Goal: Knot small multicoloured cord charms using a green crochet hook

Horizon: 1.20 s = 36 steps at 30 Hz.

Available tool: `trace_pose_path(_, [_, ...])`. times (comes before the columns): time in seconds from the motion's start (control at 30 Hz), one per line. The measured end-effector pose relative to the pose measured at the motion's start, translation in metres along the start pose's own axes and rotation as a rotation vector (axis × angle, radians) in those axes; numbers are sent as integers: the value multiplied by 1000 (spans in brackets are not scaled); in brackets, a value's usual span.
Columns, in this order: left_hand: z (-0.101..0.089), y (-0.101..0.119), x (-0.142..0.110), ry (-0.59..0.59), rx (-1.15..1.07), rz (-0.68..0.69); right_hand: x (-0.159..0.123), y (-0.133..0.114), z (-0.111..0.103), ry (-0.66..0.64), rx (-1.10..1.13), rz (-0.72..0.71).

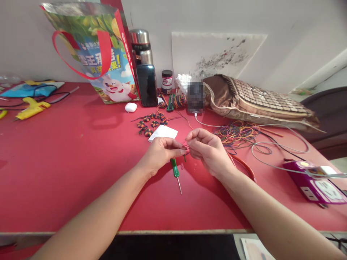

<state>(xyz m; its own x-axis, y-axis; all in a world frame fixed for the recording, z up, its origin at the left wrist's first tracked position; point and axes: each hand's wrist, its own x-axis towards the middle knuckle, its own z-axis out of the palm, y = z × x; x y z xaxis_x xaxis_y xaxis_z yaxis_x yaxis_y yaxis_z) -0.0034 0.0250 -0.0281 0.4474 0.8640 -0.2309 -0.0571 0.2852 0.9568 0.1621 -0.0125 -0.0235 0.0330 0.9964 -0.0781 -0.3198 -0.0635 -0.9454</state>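
My left hand (161,155) pinches a thin dark cord (187,147) between thumb and forefinger. Close by on the right, my right hand (207,150) is closed with its fingertips at the same cord, which forms a small loop between the two hands. A short green end hangs below my left fingertips. Under the hands, a green-handled tool with a thin metal shaft (175,169) lies on the red table (81,173). Folded white paper (164,132) lies just beyond my left hand. Several knotted multicoloured cord flowers (154,124) are behind the paper.
A tangle of coloured cord (238,135) and a white cable (255,151) lie to the right, near a purple box-shaped thing (311,182). Behind stand a phone (146,86), a steel flask (146,56), a printed bag (108,72) and a brown cushion (260,97). A yellow glue gun (32,108) lies left.
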Motion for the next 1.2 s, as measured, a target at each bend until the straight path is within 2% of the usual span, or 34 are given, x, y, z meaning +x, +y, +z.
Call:
trace_pose_path(0.33, [1,0,-1,13,-12,-49,-4,-7,2,104,-32,18])
trace_pose_path(0.57, [1,4,-5,-41,-34,-37,-4,-11,-1,62,-28,-47])
trace_pose_path(0.63, [-3,5,-4,-16,-37,1,-3,-10,-4,26,-119,-117])
trace_pose_path(0.8, [-11,7,0,57,-37,109,-1,-8,-13,-55,-510,-295])
trace_pose_path(0.9, [-13,7,2,66,-23,125,0,-6,-18,-57,-772,-429])
trace_pose_path(1.0, [-12,7,2,84,-15,126,2,-4,-23,-32,-939,-492])
trace_pose_path(1.1, [-12,7,1,89,-22,118,6,-6,-27,5,-922,-520])
trace_pose_path(1.2, [-11,8,1,76,-10,101,8,-12,-29,28,-729,-466])
